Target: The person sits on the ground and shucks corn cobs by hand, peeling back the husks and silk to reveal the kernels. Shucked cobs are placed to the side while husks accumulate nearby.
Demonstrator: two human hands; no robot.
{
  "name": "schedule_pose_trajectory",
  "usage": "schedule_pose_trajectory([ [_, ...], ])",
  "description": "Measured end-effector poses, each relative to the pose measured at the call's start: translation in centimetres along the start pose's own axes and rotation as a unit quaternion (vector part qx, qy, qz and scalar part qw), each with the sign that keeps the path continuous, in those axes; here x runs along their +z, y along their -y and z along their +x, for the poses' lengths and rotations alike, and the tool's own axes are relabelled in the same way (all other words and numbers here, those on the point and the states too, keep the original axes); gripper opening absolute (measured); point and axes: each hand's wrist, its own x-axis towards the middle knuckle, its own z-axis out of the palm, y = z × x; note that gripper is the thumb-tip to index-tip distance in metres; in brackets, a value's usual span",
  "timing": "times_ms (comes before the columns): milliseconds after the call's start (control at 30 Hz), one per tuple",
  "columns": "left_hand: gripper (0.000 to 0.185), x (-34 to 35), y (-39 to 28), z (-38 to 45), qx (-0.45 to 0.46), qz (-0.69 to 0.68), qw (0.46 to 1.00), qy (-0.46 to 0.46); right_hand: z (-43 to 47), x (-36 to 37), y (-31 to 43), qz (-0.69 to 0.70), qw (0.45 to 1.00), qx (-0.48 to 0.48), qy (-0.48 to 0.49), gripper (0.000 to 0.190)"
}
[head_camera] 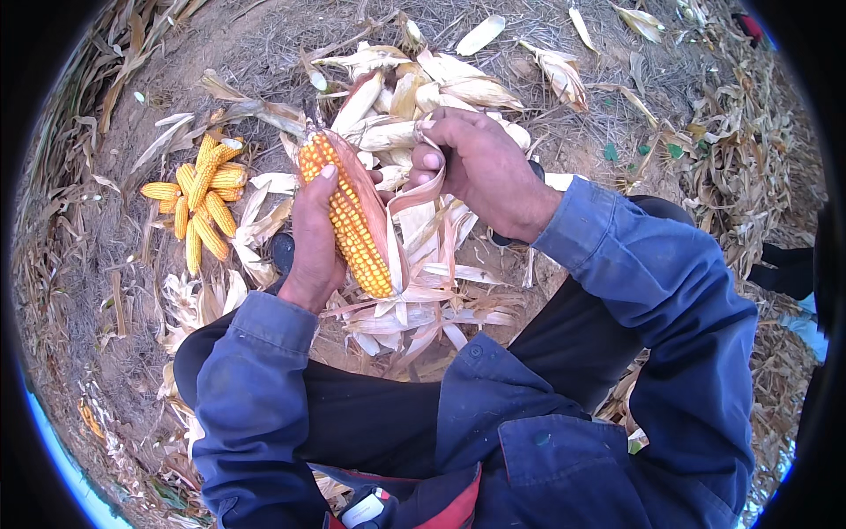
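Note:
A large ear of yellow corn [357, 231] lies tilted across my left hand [314, 231], whose thumb presses on its kernels. Reddish and pale husk [367, 192] still covers the ear's right side and hangs from its lower end. My right hand [476, 162] pinches a strip of husk [423, 192] between thumb and fingers, drawn out to the right of the ear. Below the ear, peeled husks [410, 321] spread over the ground between my bent legs. Just beyond my hands sits a heap of corn ears in pale husks [396, 99].
To the left, several bare yellow corn ears [205, 192] are piled on the soil. Dry stalks and leaves [747, 145] line the right side, and loose husks [558, 73] lie farther out. A dark-clothed limb of another person [783, 271] shows at the right rim.

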Motion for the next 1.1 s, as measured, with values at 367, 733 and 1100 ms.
schedule_pose_trajectory([
  [367,0.047,-1.3,-0.7,1.1,-0.007,-0.035,0.998,-0.055,-1.1,0.4,-0.6,-0.116,0.953,0.183,0.212,0.013],
  [733,0.053,-2.4,-1.7,2.1,-0.009,-0.089,0.992,-0.089,-2.1,0.2,-2.9,-0.235,0.810,0.319,0.433,0.021],
  [1100,0.051,-2.3,-2.0,2.1,0.043,-0.072,0.987,-0.135,-2.7,0.7,-3.2,-0.228,0.923,0.239,0.195,0.030],
])
